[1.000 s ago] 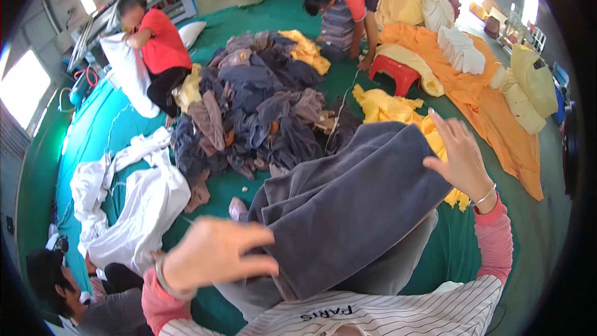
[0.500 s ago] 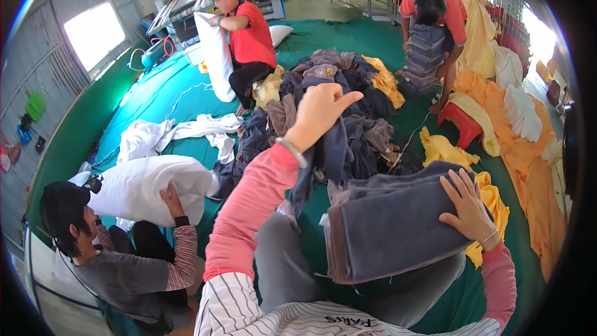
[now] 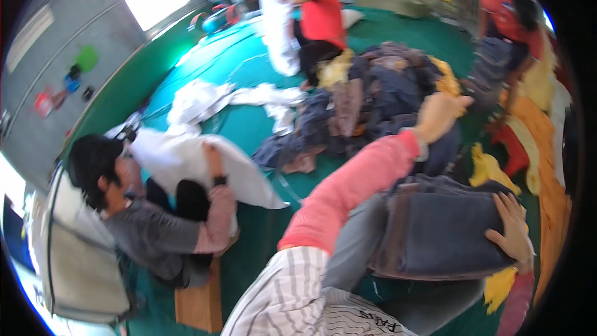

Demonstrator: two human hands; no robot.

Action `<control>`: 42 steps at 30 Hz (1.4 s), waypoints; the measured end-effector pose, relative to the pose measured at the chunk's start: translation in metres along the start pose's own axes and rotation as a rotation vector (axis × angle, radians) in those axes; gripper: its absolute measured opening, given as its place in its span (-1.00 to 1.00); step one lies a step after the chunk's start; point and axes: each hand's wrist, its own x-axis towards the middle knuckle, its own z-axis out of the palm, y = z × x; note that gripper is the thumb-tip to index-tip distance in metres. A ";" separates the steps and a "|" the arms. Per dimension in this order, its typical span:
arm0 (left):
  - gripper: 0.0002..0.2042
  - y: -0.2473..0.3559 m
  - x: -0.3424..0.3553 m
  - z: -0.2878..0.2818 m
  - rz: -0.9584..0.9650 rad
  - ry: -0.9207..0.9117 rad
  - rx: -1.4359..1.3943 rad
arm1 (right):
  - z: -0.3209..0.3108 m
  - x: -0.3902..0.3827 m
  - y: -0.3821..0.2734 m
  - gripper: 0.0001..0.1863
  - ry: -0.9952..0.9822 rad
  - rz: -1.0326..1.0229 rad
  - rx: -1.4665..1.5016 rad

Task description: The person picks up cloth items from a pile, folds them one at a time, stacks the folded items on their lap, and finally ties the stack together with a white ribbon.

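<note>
A stack of folded dark grey towels (image 3: 444, 236), with a brown one at its left side, rests across my lap. My right hand (image 3: 513, 227) lies on the stack's right end, fingers spread and thumb apart. Stretched forward above the stack, my left hand (image 3: 440, 118) is closed, its fingers blurred. Dark grey cloth (image 3: 443, 152) hangs just below it and seems gripped in it. Beyond lies a big heap of loose dark grey and brown towels (image 3: 388, 90).
At left a crouching person (image 3: 155, 218) handles white cloth (image 3: 186, 155). Farther off, a person in red (image 3: 323, 15) holds up white cloth; another (image 3: 513, 18) bends over stacked grey towels. Yellow cloth (image 3: 491, 168), a red stool (image 3: 517, 149) and orange cloth (image 3: 550, 205) lie right.
My view has swung left, so the scene sits farther right. My left hand has moved right across the heap. The left co-worker's white cloth now hangs lower and more spread.
</note>
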 end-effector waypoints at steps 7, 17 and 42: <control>-0.67 0.086 0.035 0.017 -0.194 0.039 -0.535 | -0.013 0.067 -0.018 -0.16 0.313 0.029 0.592; -0.59 0.053 0.027 -0.057 0.119 0.010 -0.635 | -0.072 0.133 0.021 -0.59 0.323 -0.052 0.838; -0.63 0.058 0.037 -0.064 -0.638 -0.395 -2.379 | -0.001 0.143 0.045 -0.48 0.045 -0.053 1.453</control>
